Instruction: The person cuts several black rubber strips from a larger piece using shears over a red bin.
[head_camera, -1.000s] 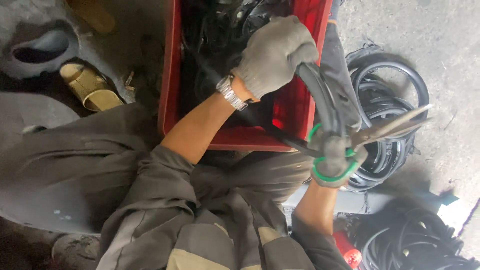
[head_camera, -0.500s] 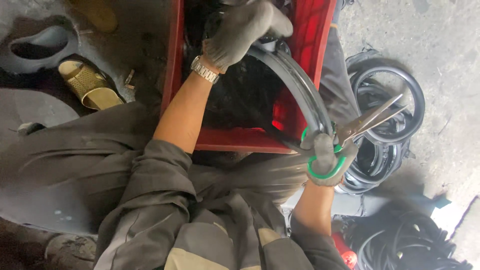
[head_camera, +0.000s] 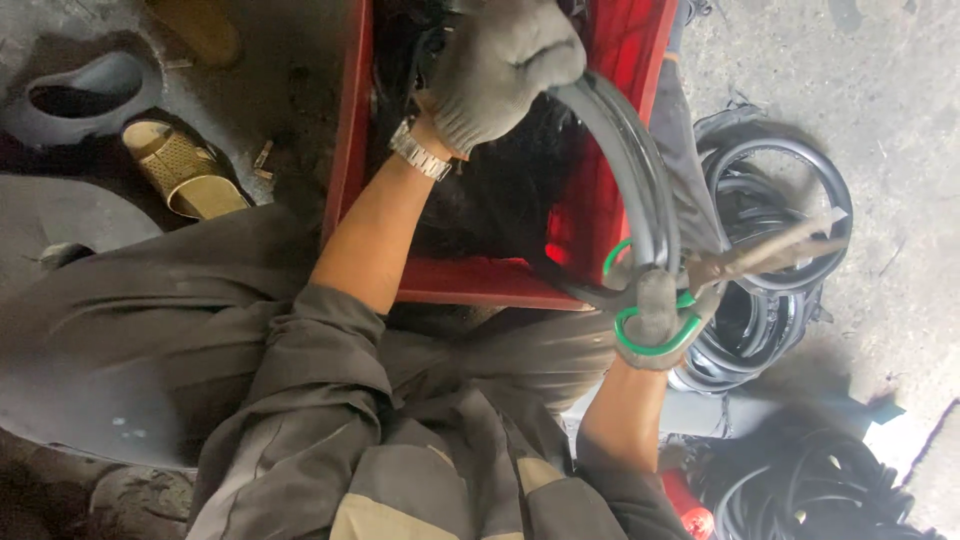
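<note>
The left hand, in a grey glove, is clenched around one black rubber strip above the red crate. The strip curves down to the right hand, also gloved, which grasps one pair of green-handled scissors, blades parted, pointing right. One watch sits on the left wrist. A pile of black rubber rings lies on the floor right of the crate; their count cannot be told. One sandal lies to the left.

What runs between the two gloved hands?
A curved black rubber strip runs from the left hand to the right hand holding scissors, in the head view.
</note>
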